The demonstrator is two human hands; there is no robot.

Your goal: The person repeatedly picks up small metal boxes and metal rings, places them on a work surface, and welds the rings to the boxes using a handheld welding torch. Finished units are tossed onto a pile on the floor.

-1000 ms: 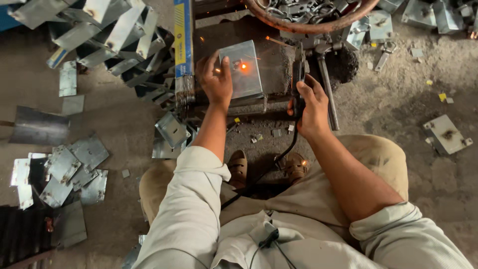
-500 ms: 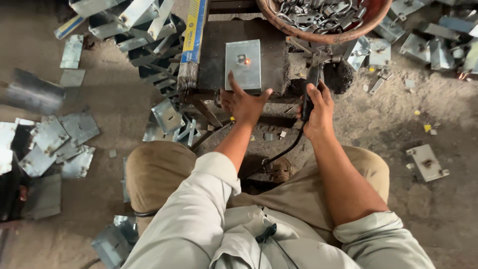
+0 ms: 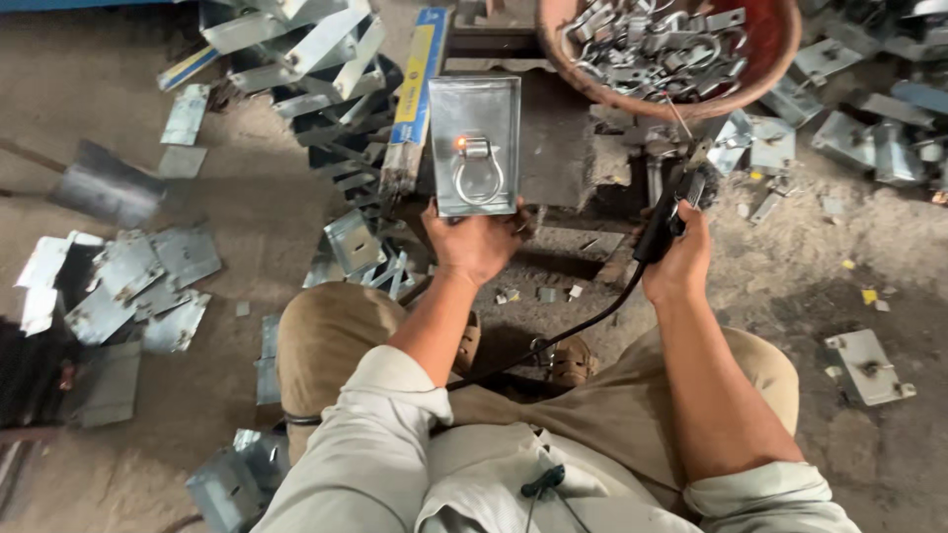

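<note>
**Plate pulled to near edge, torch drawn aside**

Left hand [image 3: 474,247] now grips the near edge of the galvanised metal plate [image 3: 475,143], fingers curled under and thumb on top; half a second ago that hand hung open below the block. The plate lies flat on the dark work surface [image 3: 558,148], ring handle [image 3: 478,178] on top, with an orange glowing spot at the ring's top bracket, so the weld looks fresh. Right hand [image 3: 676,262] is closed round the black welding holder [image 3: 671,202], which has swung away to the right, off the plate. The joint reads as done. Red bowl of metal rings [image 3: 671,49] sits behind; cut plates [image 3: 128,286] litter the floor at left.
</note>
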